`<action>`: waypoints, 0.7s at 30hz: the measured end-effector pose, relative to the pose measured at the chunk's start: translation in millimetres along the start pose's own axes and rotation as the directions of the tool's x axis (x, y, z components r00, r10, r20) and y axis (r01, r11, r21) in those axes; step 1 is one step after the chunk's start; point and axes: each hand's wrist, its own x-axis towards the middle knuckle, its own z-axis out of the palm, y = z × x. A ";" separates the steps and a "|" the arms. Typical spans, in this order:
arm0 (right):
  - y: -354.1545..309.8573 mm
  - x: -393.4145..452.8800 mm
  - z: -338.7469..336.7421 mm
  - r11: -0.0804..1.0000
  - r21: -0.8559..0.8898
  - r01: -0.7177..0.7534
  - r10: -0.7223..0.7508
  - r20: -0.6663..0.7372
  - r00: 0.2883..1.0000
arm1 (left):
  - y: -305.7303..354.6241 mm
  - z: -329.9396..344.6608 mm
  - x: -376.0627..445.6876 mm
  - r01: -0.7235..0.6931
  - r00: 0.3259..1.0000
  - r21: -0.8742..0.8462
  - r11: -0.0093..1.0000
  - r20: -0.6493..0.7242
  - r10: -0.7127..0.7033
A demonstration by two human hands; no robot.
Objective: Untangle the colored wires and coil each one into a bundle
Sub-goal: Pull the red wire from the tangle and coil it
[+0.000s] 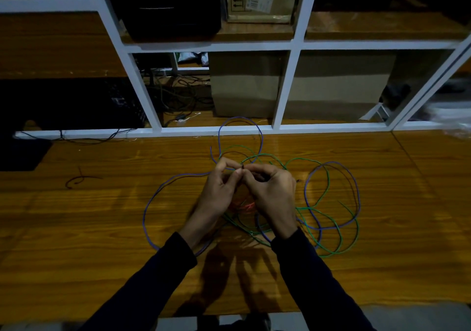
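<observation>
Thin purple wire (150,203), green wire (328,185) and a red-orange wire (244,206) lie tangled in loose loops at the wooden table's (76,228) centre. They look light, springy and slippery; best gripped near a free end. At twelve o'clock of the pile, the left hand (219,190) and right hand (274,193) meet fingertip to fingertip, pinching a dark strand.

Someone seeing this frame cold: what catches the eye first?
Two hands, the left hand and right hand, meet fingertip to fingertip at the table's centre, pinching a thin dark wire. Around them sprawl loose loops of purple wire and green wire on the wooden table.
</observation>
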 end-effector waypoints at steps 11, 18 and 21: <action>0.0 -4.0 -3.4 0.999 -0.021 0.036 -0.035 0.009 0.999 | -0.1 -1.4 3.4 0.014 0.999 0.006 1.000 -0.033 -0.014; -0.8 -3.3 -3.3 0.999 -0.035 0.041 -0.040 0.018 0.999 | 0.9 -1.4 3.5 0.041 0.999 -0.069 0.997 -0.030 -0.044; 0.3 -3.4 -2.7 0.998 -0.049 0.049 -0.048 0.016 0.999 | 0.8 -2.0 4.1 0.059 0.998 -0.082 0.995 -0.029 -0.062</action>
